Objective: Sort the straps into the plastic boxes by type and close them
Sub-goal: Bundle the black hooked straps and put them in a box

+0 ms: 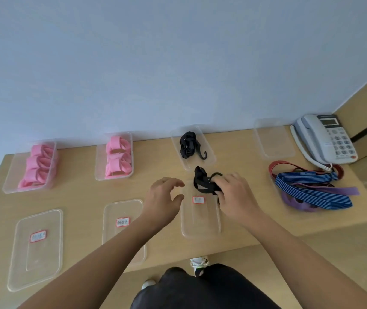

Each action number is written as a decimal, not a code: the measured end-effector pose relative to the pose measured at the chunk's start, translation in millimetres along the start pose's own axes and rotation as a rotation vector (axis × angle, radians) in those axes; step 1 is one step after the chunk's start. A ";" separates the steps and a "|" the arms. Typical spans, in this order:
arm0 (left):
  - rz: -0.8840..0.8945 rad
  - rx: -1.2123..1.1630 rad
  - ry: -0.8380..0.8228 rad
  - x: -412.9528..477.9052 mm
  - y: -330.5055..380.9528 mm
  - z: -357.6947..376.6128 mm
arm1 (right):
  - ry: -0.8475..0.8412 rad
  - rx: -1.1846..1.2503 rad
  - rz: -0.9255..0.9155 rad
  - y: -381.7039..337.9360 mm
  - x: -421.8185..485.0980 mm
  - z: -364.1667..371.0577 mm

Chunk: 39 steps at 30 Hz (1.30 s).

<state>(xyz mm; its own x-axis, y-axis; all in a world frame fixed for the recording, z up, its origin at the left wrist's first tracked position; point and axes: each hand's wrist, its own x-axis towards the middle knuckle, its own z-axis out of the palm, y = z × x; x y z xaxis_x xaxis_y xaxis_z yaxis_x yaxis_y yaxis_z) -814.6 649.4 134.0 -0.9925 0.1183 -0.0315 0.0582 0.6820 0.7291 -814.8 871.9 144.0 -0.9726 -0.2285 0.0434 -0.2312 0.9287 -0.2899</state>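
My right hand (236, 195) grips a bundled black strap (203, 181) just in front of the third clear box (210, 157), which holds another black strap with a hook (189, 144). My left hand (163, 197) hovers beside it with loosely curled fingers, holding nothing. Two boxes on the left (7, 181) (99, 162) hold pink straps (37, 166) (117, 156). A fourth box (273, 139) at the back right has nothing in it. Blue striped, purple and red straps (311, 189) lie in a loose pile on the right.
Three labelled clear lids (35, 248) (123, 224) (200, 217) lie along the near side of the wooden table (84, 197). A grey desk phone (327, 139) stands at the back right corner. A wall runs behind the boxes.
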 end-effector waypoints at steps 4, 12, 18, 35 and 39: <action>0.045 0.017 -0.015 -10.4 7.6 -14.3 | 0.182 0.080 0.039 -14.4 -12.5 -32.7; 0.117 -0.066 -0.070 -30.7 36.9 -25.5 | 0.333 0.398 0.153 -42.6 -39.5 -88.0; 0.134 -0.221 -0.415 -40.7 85.3 -35.7 | 0.410 0.869 0.094 -53.3 -45.9 -144.8; 0.059 -0.896 0.278 -120.8 246.7 -59.5 | -0.190 1.276 -0.178 32.2 -129.3 -190.3; 0.022 -0.732 0.345 -138.3 275.4 -55.1 | -0.269 0.791 -0.078 49.3 -149.6 -179.3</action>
<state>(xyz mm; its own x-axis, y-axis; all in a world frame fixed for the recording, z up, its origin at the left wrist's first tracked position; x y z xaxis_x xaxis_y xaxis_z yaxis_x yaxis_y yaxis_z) -667.3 781.0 376.8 -0.9762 -0.1849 0.1137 0.1115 0.0223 0.9935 -685.4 1004.2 294.6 -0.8921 -0.4384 -0.1092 -0.1138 0.4519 -0.8848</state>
